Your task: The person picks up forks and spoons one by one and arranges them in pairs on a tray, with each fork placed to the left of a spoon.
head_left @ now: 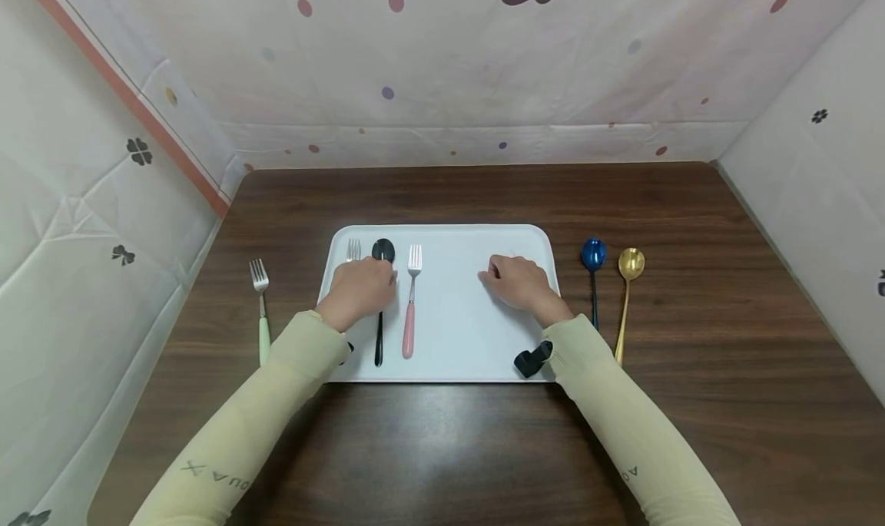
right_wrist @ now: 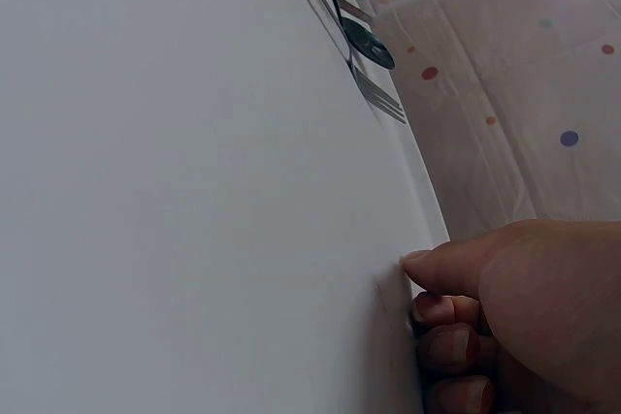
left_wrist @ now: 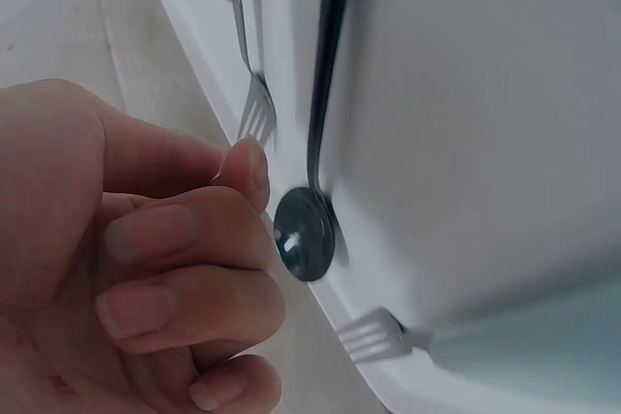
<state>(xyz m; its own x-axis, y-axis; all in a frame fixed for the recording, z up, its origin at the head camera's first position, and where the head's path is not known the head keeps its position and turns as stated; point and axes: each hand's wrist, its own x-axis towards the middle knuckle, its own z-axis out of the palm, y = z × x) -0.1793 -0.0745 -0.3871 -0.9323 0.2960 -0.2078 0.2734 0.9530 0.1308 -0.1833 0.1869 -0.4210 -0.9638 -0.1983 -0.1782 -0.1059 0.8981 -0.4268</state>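
My left hand [head_left: 364,286] hovers over the left part of a white tray [head_left: 477,342], fingers loosely curled and holding nothing. Beneath and beside it lie a black spoon [head_left: 379,338] and a fork [head_left: 354,248], whose pale blue-green handle [left_wrist: 543,346] shows in the left wrist view. To the right of the spoon is a fork with a pink handle [head_left: 409,330]. My right hand [head_left: 518,282], also loosely curled with nothing in it, is over the tray's right part, thumb pointing inward.
A fork with a green handle [head_left: 264,338] lies on the brown table [head_left: 429,449] left of the tray. On its right are a blue spoon with a dark handle [head_left: 593,254] and a gold spoon [head_left: 631,265]. Patterned cloth walls [head_left: 442,65] stand behind and at both sides.
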